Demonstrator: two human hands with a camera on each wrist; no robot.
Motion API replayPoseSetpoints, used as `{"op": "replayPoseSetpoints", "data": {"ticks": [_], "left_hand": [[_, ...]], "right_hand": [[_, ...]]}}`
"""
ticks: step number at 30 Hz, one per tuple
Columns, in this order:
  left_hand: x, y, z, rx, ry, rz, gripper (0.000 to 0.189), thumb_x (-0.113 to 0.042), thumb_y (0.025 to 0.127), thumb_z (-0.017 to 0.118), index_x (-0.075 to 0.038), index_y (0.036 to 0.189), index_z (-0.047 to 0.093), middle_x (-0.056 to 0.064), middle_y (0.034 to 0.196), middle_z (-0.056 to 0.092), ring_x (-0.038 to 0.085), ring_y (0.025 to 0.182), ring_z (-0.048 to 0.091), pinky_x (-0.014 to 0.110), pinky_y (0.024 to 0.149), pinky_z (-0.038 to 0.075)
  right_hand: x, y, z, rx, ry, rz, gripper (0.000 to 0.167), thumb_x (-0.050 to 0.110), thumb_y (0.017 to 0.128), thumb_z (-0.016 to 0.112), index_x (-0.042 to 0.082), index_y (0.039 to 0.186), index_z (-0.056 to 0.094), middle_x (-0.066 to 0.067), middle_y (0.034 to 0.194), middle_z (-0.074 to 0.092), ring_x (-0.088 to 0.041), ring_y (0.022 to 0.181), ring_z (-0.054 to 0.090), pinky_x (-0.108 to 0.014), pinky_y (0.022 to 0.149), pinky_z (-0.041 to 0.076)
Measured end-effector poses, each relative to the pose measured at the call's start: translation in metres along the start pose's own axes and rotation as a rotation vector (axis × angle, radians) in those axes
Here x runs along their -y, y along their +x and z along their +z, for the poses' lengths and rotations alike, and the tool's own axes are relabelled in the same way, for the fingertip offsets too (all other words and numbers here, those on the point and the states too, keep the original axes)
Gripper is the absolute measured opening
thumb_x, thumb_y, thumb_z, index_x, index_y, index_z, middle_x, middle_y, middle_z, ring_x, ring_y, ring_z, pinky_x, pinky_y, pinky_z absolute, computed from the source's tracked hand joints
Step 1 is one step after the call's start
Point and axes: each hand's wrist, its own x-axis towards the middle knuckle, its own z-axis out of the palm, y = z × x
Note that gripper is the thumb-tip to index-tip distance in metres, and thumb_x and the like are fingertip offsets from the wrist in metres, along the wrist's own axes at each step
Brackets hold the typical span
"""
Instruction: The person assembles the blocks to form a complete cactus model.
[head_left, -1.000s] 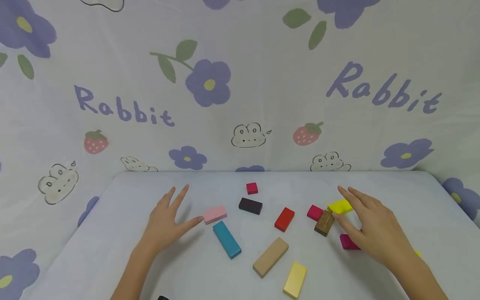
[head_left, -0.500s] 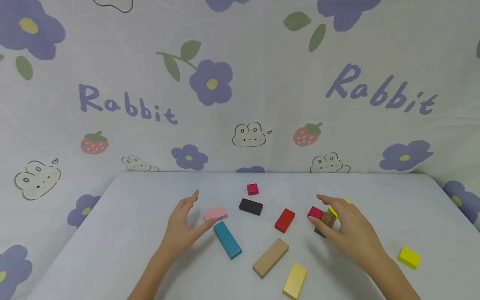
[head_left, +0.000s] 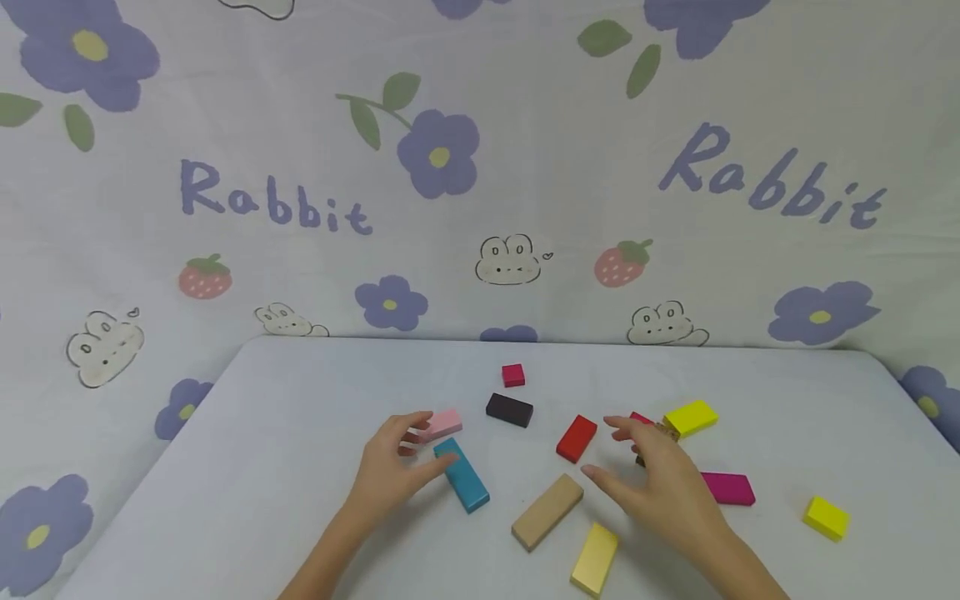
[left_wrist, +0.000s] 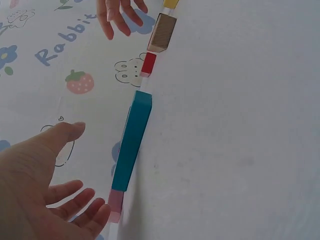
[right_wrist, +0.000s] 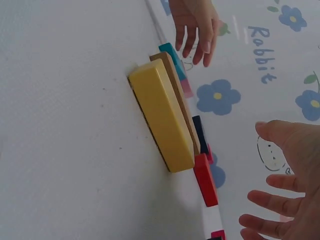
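Observation:
My left hand (head_left: 393, 471) hovers over the left side of the table with fingers loosely bent and thumb stretched out. Its thumb overlaps the far end of a blue block (head_left: 470, 487) in the head view, and its fingertips overlap a pink block (head_left: 447, 423). My right hand (head_left: 667, 492) is held above the table too, thumb and fingers spread apart, nothing between them. A red block (head_left: 577, 438) lies just left of its fingertips. Behind that hand, a brown block (head_left: 667, 430) and a crimson block (head_left: 641, 417) are partly hidden.
Between the hands lie a tan block (head_left: 548, 512) and a gold block (head_left: 595, 560). Farther back are a black block (head_left: 510, 409) and a small crimson cube (head_left: 513, 375). A magenta block (head_left: 731, 489) and two yellow blocks, one far (head_left: 691, 418), one near (head_left: 827, 518), lie right.
Both hands have moved inward, the left to the right and the right to the left. The magenta and yellow blocks on the right are now less covered. The blocks lie as before.

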Motion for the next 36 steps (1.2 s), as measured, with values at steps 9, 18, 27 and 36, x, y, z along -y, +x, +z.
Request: {"op": "replayPoseSetpoints", "data": {"ticks": [9,18,27,36], "left_hand": [[-0.001,0.004,0.01,0.143,0.014,-0.118,0.071,-0.026,0.081,0.093,0.0,0.138,0.061,0.011,0.122,0.06,0.024,0.108,0.058,0.044,0.101,0.055],[-0.003,0.003,0.016,0.234,0.072,-0.139,0.092,-0.037,0.076,0.096,0.002,0.146,0.051,0.019,0.137,0.049,0.036,0.133,0.05,0.058,0.117,0.044],[-0.005,0.004,0.015,0.269,0.138,-0.136,0.101,-0.042,0.071,0.098,-0.005,0.15,0.048,0.017,0.139,0.047,0.037,0.132,0.043,0.061,0.111,0.048],[0.004,0.009,0.011,0.329,0.113,-0.083,0.095,-0.039,0.069,0.1,-0.017,0.15,0.054,0.011,0.142,0.046,0.038,0.133,0.036,0.062,0.108,0.045]], "right_hand": [[0.008,-0.002,0.022,0.106,0.043,0.105,0.073,0.041,0.083,0.091,0.006,0.14,0.06,-0.008,0.123,0.068,-0.026,0.108,0.062,-0.044,0.089,0.06],[0.015,-0.005,0.044,0.189,-0.025,0.181,0.098,0.055,0.071,0.095,0.002,0.142,0.053,-0.004,0.114,0.061,-0.02,0.105,0.053,-0.042,0.091,0.056],[0.024,-0.007,0.056,0.215,-0.1,0.211,0.106,0.067,0.066,0.092,0.003,0.139,0.052,-0.014,0.129,0.057,-0.033,0.119,0.049,-0.065,0.099,0.048],[0.03,-0.004,0.063,0.238,-0.14,0.251,0.103,0.068,0.064,0.092,0.004,0.134,0.053,-0.015,0.129,0.054,-0.033,0.119,0.047,-0.064,0.099,0.046]]}}
